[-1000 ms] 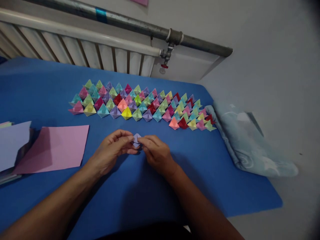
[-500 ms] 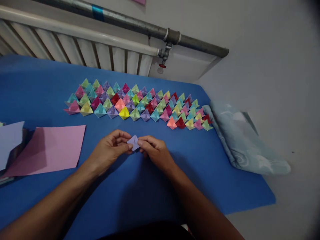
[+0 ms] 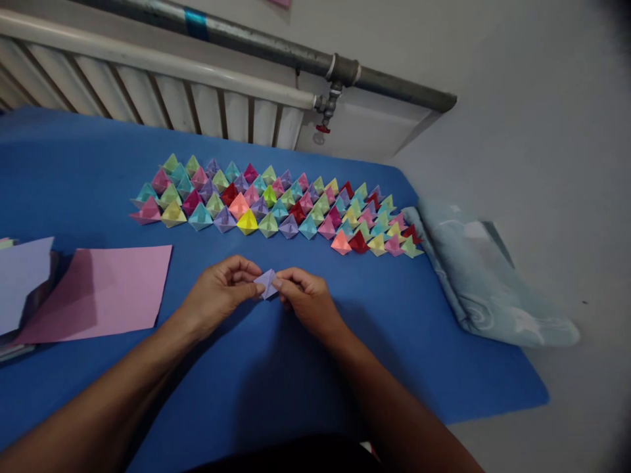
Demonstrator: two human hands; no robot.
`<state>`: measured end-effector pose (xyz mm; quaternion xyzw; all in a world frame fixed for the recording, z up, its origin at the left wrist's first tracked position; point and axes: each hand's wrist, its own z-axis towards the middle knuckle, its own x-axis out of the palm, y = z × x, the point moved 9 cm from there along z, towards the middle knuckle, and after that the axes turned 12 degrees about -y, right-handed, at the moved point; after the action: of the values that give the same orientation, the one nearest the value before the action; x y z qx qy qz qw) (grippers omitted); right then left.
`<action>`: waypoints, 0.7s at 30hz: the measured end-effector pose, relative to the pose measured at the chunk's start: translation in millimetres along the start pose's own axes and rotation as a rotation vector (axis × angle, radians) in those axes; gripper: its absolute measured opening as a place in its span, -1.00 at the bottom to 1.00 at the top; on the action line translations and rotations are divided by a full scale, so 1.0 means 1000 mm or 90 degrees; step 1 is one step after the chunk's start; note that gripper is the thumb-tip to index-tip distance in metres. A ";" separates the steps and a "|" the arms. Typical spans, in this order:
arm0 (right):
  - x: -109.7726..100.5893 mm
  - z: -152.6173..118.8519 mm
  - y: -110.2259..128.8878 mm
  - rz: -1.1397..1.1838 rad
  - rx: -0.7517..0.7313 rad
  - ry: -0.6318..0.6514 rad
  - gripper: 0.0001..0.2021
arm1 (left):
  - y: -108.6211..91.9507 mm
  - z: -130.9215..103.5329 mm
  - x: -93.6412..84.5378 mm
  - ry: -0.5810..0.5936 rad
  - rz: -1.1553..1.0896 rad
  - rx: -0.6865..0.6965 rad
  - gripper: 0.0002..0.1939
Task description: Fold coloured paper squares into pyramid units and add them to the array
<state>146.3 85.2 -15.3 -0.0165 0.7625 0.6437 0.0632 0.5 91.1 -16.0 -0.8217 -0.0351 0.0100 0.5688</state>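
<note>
A small folded piece of lilac paper (image 3: 267,283), diamond-shaped with a crease down it, is held between my two hands just above the blue table surface (image 3: 207,407). My left hand (image 3: 224,289) pinches its left corner between thumb and fingers. On the opposite corner, the thumb and fingers of my right hand (image 3: 306,297) are closed. Beyond the hands stand several rows of folded paper boats (image 3: 247,222) in pink, green, purple, yellow, red and turquoise.
At the left lie a pink paper sheet (image 3: 123,289) and a stack of lilac and other sheets (image 3: 22,282). A folded pale blue patterned cloth (image 3: 483,289) rests at the right edge by the wall. Behind the table are a white radiator (image 3: 172,108), a metal pipe (image 3: 276,49) and a red-handled valve (image 3: 323,129).
The lilac paper has turned slightly between my fingers, and its crease now slants. Both hands keep their pinch. The whole view has shifted a little.
</note>
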 end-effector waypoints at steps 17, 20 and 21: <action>-0.002 0.001 0.006 0.046 -0.006 -0.027 -0.81 | 0.012 -0.010 0.015 0.113 0.090 -0.057 -0.71; -0.003 0.001 0.006 0.025 -0.005 -0.017 -0.82 | 0.009 -0.010 0.016 0.116 0.102 -0.033 -0.74; -0.003 0.002 0.005 0.023 -0.001 -0.013 -0.83 | 0.008 -0.010 0.016 0.115 0.107 -0.026 -0.75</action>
<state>148.9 87.7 -10.2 0.0038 0.7614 0.6456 0.0597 17.3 80.2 -19.3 -0.8306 0.0848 -0.0173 0.5500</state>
